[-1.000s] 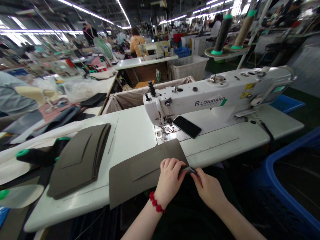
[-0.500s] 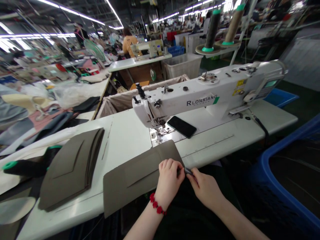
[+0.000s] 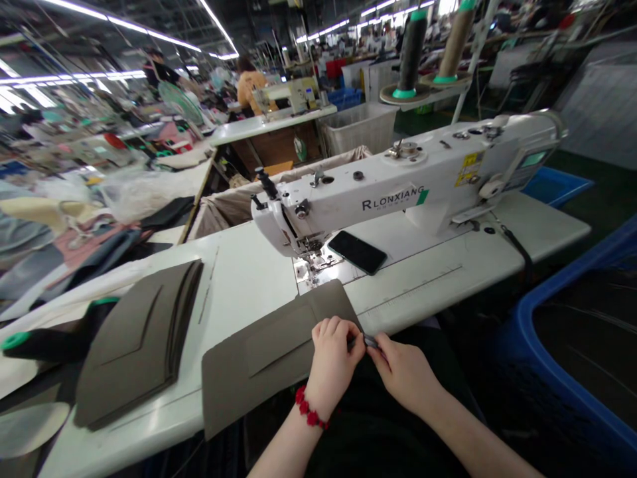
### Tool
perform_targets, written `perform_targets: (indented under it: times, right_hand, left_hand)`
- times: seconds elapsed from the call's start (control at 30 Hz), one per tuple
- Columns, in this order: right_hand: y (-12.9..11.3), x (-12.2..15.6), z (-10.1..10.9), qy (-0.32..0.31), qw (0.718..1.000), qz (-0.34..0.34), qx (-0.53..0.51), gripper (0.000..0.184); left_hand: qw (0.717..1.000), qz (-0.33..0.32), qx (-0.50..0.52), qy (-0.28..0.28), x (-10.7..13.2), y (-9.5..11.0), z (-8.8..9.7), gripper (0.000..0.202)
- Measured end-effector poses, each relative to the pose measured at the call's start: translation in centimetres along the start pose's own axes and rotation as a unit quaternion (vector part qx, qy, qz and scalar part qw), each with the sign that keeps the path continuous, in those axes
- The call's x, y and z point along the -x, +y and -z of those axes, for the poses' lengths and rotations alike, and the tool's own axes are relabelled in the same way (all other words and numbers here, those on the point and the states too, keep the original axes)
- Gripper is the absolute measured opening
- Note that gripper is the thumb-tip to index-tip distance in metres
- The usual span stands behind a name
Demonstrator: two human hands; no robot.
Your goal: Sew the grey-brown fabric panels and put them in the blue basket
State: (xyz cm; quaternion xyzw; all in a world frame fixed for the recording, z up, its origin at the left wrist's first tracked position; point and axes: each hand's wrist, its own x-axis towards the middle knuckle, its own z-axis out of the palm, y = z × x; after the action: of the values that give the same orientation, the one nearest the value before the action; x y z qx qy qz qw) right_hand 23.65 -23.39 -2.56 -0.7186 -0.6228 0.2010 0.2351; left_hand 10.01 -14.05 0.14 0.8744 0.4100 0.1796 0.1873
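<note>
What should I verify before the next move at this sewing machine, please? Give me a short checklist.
1. Phone apart from the grey panel: ok.
2. Panel lying fully on the white table: not ok, its near corner overhangs the front edge.
3. Left hand resting on the panel: ok.
4. Right hand pinching the small dark piece: ok.
5. Stacked panels squared: ok.
6. Thread at the needle of the sewing machine: cannot tell, too small.

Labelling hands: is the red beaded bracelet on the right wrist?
No, the red beaded bracelet sits on the wrist of the left hand, while the right hand has a bare wrist.
</note>
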Motion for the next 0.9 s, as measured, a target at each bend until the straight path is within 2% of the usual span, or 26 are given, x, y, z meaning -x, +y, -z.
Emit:
perform_targets:
  times: [0.27,0.33,0.4,0.47,0.53,0.6,0.63,0.7,0.73,0.8,0.83,0.9]
  right_hand:
    - [-0.7,-0.4,0.0,0.005,1.0,-0.002,0.021,0.022]
    - [-0.6,-0.4,0.0,0.006,1.0,-0.011,0.025,0.025]
    - [-0.2,-0.3,0.2,0.013,0.999,-0.025,0.026,0.027]
    - [0.5,0.0,0.6,0.031,0.999,-0.041,0.014,0.026]
    - [1.0,0.3,1.2,0.056,0.997,-0.049,-0.004,0.025]
    - [1.1,0.4,1.4,0.078,0.996,-0.038,-0.018,0.025]
    - [1.0,0.4,1.4,0.081,0.996,-0.022,-0.021,0.028]
    - [0.3,0.2,0.8,0.068,0.997,0.024,-0.022,0.039]
    - [-0.1,0.1,0.3,0.054,0.997,0.047,-0.014,0.045]
    - [-0.8,-0.1,-0.7,0.031,0.997,0.074,0.016,0.051]
    - [-1.1,-0.1,-1.2,0.026,0.996,0.078,0.032,0.053]
    - [-1.3,-0.2,-1.9,0.023,0.996,0.074,0.045,0.054]
  left_hand:
    - [1.0,0.008,0.016,-0.005,0.0,0.3,-0.3,0.009]
    - [1.0,0.007,0.022,-0.007,0.1,0.5,0.3,0.009]
    - [0.999,-0.01,0.039,-0.026,0.3,0.0,1.8,0.009]
    - [0.996,-0.037,0.059,-0.055,0.6,-1.8,4.2,0.016]
    - [0.996,-0.041,0.056,-0.059,0.9,-4.9,6.7,0.03]
    - [0.999,0.012,0.011,-0.029,1.3,-8.5,8.7,0.025]
    - [0.999,0.04,-0.018,-0.02,1.6,-10.2,9.5,0.03]
    - [0.994,0.081,-0.063,-0.031,2.2,-12.6,10.4,0.065]
    - [0.992,0.101,-0.07,-0.04,2.5,-13.2,10.6,0.079]
    - [0.987,0.143,-0.055,-0.055,3.0,-13.4,10.9,0.09]
    - [0.984,0.162,-0.039,-0.06,3.2,-13.1,11.1,0.088]
    - [0.981,0.18,0.001,-0.077,3.7,-12.3,11.5,0.071]
